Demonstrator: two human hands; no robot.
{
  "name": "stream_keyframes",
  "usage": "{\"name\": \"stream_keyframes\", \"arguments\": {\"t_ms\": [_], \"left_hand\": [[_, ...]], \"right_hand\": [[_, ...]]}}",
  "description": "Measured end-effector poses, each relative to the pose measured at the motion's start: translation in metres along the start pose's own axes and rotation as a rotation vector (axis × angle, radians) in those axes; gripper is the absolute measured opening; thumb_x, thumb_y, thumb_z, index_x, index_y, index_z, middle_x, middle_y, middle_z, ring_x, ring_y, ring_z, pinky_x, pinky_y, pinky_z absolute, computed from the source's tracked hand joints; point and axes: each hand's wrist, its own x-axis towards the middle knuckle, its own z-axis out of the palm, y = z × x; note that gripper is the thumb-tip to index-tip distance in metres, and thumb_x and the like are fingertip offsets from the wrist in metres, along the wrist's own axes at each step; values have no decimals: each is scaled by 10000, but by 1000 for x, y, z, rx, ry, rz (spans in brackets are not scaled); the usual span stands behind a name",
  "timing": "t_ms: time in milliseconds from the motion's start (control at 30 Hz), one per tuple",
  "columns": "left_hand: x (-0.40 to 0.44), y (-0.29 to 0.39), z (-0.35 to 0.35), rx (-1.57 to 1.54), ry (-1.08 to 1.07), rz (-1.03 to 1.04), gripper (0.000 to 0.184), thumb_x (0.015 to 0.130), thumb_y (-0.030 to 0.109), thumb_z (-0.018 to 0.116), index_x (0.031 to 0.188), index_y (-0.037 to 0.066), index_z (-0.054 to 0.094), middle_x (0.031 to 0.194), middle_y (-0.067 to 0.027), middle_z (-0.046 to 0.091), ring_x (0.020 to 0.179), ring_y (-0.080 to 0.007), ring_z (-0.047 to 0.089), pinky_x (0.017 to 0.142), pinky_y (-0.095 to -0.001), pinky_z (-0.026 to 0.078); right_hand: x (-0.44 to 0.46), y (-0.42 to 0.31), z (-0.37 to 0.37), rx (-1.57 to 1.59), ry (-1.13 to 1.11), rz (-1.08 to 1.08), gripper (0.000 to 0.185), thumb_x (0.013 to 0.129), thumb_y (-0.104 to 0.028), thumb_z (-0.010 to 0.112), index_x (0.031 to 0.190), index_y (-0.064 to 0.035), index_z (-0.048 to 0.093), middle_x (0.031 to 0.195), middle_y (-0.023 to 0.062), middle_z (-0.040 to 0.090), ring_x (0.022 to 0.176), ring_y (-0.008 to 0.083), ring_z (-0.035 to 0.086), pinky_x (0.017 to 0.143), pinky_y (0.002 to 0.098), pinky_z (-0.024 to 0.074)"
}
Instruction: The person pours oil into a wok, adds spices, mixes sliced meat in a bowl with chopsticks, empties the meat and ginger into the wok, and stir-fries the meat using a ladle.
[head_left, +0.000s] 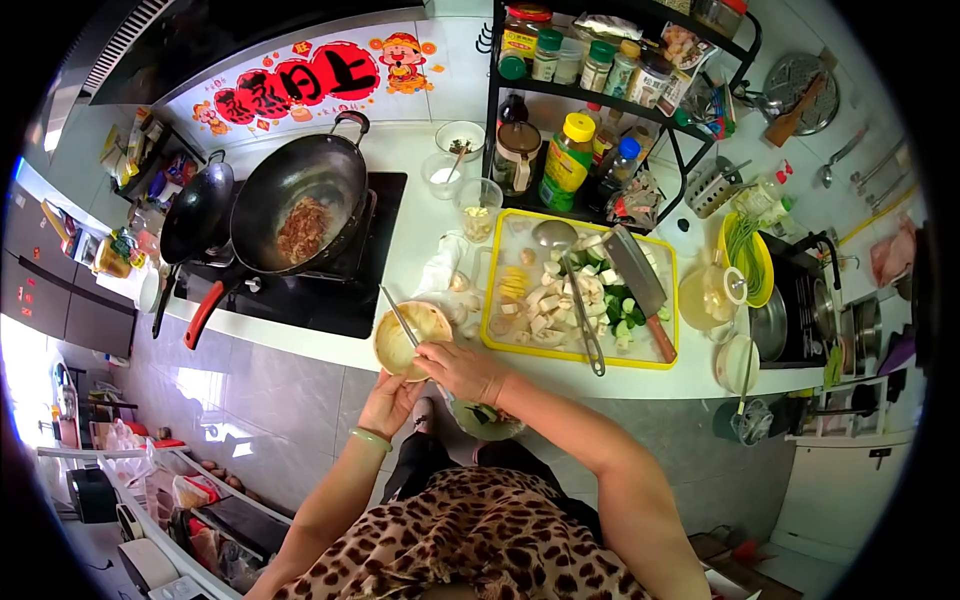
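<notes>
My left hand [388, 405] is closed on the near rim of a small round cream-coloured bowl [384, 345] at the counter's front edge. Its inside looks pale, and I cannot make out the contents. My right hand [460, 371] grips slender chopsticks [398, 312], which slant across the bowl. Right of the bowl, a yellow-rimmed cutting board [510, 342] carries white chunks, green pieces and yellow slices. A ladle [583, 312] and a cleaver [635, 270] lie over the board. A white cloth or bag [443, 262] lies behind the bowl.
To the left, a wok [260, 225] with browned shredded food [304, 230] stands on the black stove [375, 280], beside a smaller pan [195, 215]. A spice rack [600, 105] stands behind the board. Beans fill a yellow basket [768, 275] near the sink. A bin [735, 425] is below.
</notes>
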Motion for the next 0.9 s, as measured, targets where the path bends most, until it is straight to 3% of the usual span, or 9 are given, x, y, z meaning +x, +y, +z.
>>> {"name": "stream_keyframes", "arguments": {"t_ms": [133, 233, 333, 367, 433, 567, 667, 767, 900], "left_hand": [[-11, 6, 8, 88, 97, -28, 420, 958, 147, 481, 1353, 91, 349, 1271, -105, 519, 1149, -255, 543, 981, -367, 468], [-31, 14, 36, 255, 282, -87, 407, 948, 144, 500, 1333, 100, 375, 1207, -99, 558, 1115, -251, 558, 908, -347, 483], [-40, 14, 59, 492, 684, 425, 364, 910, 56, 514, 1267, 65, 440, 1036, -28, 602, 948, -143, 579, 800, -273, 446], [-41, 15, 70, 493, 693, 431, 364, 910, 56, 514, 1267, 65, 440, 1036, -28, 602, 948, -143, 579, 800, -273, 446], [-41, 15, 96, 553, 401, 579, 327, 898, 36, 493, 1223, 72, 472, 1088, -30, 596, 989, -131, 566, 824, -256, 431], [-9, 10, 151, 425, 162, 174, 288, 907, 24, 480, 1193, 27, 513, 1096, -57, 596, 1029, -152, 563, 828, -242, 448], [48, -4, 156, 191, 103, -39, 281, 921, 74, 473, 1192, 3, 494, 1108, -98, 581, 1040, -173, 573, 823, -255, 469], [114, -32, 142, -14, 198, -122, 277, 912, 89, 487, 1171, -8, 486, 1013, -93, 589, 943, -162, 593, 750, -262, 495], [159, -51, 131, 7, 232, -125, 226, 926, 100, 473, 1137, 26, 503, 1045, -103, 567, 950, -181, 569, 786, -301, 493]], "right_hand": [[-13, 4, -29, 73, -60, 15, 280, 835, -66, 489, 1100, 8, 544, 1112, 123, 532, 1062, 276, 539, 885, 348, 458], [-32, 60, -51, -138, 50, 292, 284, 829, -39, 489, 1105, 16, 532, 1085, 155, 541, 1027, 305, 549, 850, 375, 472], [-15, 105, -76, -288, -140, 659, 334, 793, -49, 555, 1123, -14, 528, 1076, 169, 543, 1009, 314, 562, 822, 387, 496], [-8, 116, -75, -281, -139, 651, 334, 793, -49, 555, 1123, -14, 528, 1076, 169, 543, 1009, 314, 562, 822, 387, 496], [0, 134, -66, -291, -345, 673, 363, 762, -71, 603, 1117, -39, 536, 1090, 162, 541, 1019, 304, 563, 833, 380, 497], [13, 138, -53, -396, -512, 750, 471, 712, -154, 695, 1140, -78, 515, 1115, 140, 540, 1067, 313, 541, 841, 395, 492], [10, 144, -48, -295, -452, 820, 428, 706, -147, 693, 1090, -64, 522, 1089, 165, 548, 1042, 352, 550, 826, 418, 494], [1, 147, -46, -301, -347, 756, 366, 702, -133, 686, 1017, -53, 518, 1094, 208, 539, 966, 388, 576, 807, 439, 494], [3, 148, -50, -250, -322, 787, 298, 708, -117, 671, 946, -35, 511, 1035, 237, 562, 900, 396, 594, 778, 447, 498]]}}
